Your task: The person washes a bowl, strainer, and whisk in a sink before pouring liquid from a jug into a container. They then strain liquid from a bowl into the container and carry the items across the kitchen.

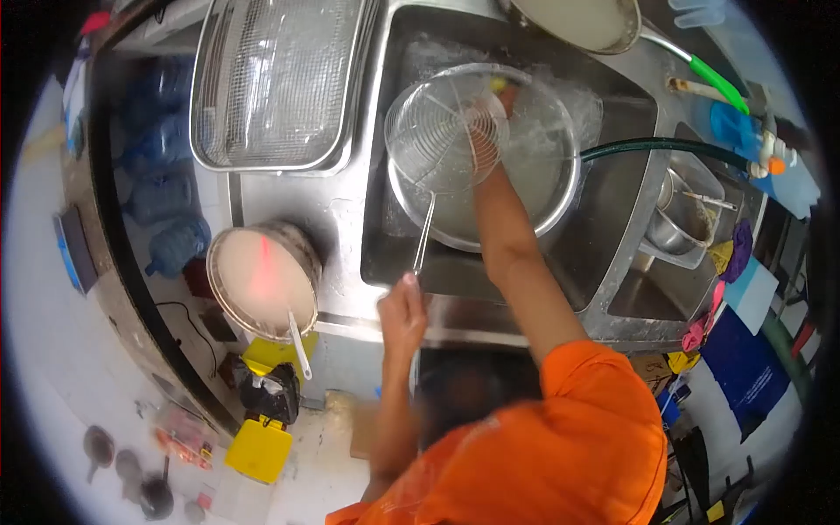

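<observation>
My left hand [404, 308] is closed around the handle of a spiral wire skimmer [426, 232]. The skimmer's round head lies over a large metal basin [570, 179] of cloudy water, which stands in the sink. Reaching across the basin, my right hand [484, 131] is at the skimmer's head, partly seen through its wires. A small yellow-green thing [499, 85] shows at its fingertips; its kind is too small to tell, though it looks like a scrubbing pad. Most of the right fingers are hidden or blurred.
A rectangular wire basket [271, 87] sits left of the sink. Below it stands a pot of cloudy liquid [258, 280] with a handled utensil. A green-handled pan [582, 22] is at the top. A green hose [665, 144] runs into the basin. Metal bowls [678, 229] lie at right.
</observation>
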Action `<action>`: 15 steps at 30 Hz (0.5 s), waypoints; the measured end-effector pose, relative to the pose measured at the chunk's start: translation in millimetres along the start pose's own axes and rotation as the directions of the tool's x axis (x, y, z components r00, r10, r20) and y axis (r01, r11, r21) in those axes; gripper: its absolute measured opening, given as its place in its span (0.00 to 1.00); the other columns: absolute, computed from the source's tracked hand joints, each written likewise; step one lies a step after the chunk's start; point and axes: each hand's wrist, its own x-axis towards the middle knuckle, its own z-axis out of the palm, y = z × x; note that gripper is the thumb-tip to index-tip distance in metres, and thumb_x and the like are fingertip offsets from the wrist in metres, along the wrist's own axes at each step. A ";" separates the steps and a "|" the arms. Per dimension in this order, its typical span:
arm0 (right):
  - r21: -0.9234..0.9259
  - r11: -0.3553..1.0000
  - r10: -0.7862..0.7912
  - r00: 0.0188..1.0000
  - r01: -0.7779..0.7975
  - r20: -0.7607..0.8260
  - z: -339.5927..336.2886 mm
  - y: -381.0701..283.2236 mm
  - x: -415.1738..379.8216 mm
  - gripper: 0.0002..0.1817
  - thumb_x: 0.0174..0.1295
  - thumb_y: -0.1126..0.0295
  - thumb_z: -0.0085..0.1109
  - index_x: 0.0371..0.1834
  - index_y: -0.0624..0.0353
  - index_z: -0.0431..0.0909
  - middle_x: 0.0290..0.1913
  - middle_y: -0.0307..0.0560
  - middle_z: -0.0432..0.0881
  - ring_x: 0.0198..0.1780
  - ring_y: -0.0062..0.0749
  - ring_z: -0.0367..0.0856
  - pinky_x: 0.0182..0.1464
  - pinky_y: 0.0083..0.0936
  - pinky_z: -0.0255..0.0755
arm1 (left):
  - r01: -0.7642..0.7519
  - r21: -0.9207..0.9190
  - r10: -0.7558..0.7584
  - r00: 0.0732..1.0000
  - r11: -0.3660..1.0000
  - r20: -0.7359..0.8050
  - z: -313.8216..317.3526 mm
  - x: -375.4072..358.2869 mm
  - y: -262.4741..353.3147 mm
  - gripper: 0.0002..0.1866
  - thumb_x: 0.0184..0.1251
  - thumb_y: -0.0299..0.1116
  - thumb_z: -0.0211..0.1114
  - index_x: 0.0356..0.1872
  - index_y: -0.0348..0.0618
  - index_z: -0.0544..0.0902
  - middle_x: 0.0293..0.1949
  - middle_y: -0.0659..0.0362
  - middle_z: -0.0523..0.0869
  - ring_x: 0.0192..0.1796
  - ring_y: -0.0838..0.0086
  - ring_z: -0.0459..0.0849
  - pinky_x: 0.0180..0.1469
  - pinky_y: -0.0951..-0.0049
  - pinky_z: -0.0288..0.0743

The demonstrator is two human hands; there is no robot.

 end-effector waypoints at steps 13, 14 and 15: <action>-0.444 0.573 0.313 0.317 0.689 0.895 -73.9 -24.8 -161.8 0.29 0.53 0.58 0.59 0.57 0.63 0.70 0.54 0.62 0.72 0.58 0.54 0.69 0.60 0.42 0.64 | -0.111 0.186 0.122 0.991 0.976 -0.052 17.7 25.7 -11.8 0.18 0.69 0.38 0.54 0.28 0.31 0.78 0.19 0.42 0.76 0.21 0.56 0.75 0.27 0.61 0.66; -0.457 0.601 0.220 0.414 0.655 0.883 -92.9 -2.8 -164.0 0.27 0.56 0.61 0.56 0.58 0.61 0.70 0.57 0.60 0.72 0.61 0.51 0.68 0.62 0.41 0.62 | -0.073 0.161 0.085 0.994 0.984 -0.070 19.8 26.3 -13.7 0.17 0.69 0.38 0.55 0.27 0.31 0.78 0.19 0.42 0.76 0.21 0.55 0.73 0.27 0.61 0.66; -0.465 0.636 0.132 0.507 0.616 0.852 -112.1 27.5 -171.2 0.24 0.58 0.63 0.53 0.58 0.59 0.69 0.59 0.58 0.71 0.63 0.47 0.66 0.65 0.41 0.59 | -0.073 0.162 0.083 0.995 0.984 -0.055 19.2 23.4 -11.4 0.17 0.69 0.38 0.55 0.27 0.31 0.78 0.19 0.42 0.76 0.21 0.55 0.73 0.27 0.61 0.66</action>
